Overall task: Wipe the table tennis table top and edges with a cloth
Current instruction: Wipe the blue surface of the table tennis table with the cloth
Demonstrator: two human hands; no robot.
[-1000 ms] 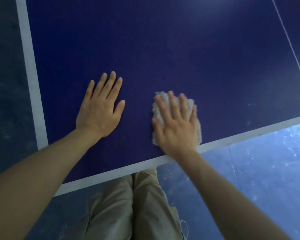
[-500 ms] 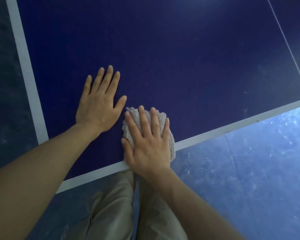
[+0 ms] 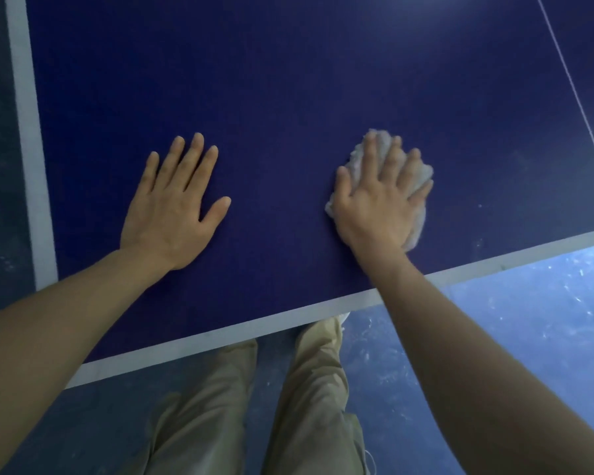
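While the left hand (image 3: pixel 172 207) is lying flat with fingers spread on the dark blue table tennis table top (image 3: pixel 288 80), the right hand (image 3: pixel 379 200) is pressing straight fingers onto a crumpled pale grey fluffy cloth (image 3: pixel 420 186) near the table's white near edge stripe (image 3: pixel 494 265).

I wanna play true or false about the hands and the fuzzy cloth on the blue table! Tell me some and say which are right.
1. The right hand presses flat on the fluffy grey-white cloth. True.
2. The left hand grips a cloth. False: it rests bare and flat on the dark blue table tennis table top.
3. The cloth lies on the floor. False: it lies on the table top.
4. The white edge stripe runs nearer the person than both hands. True.
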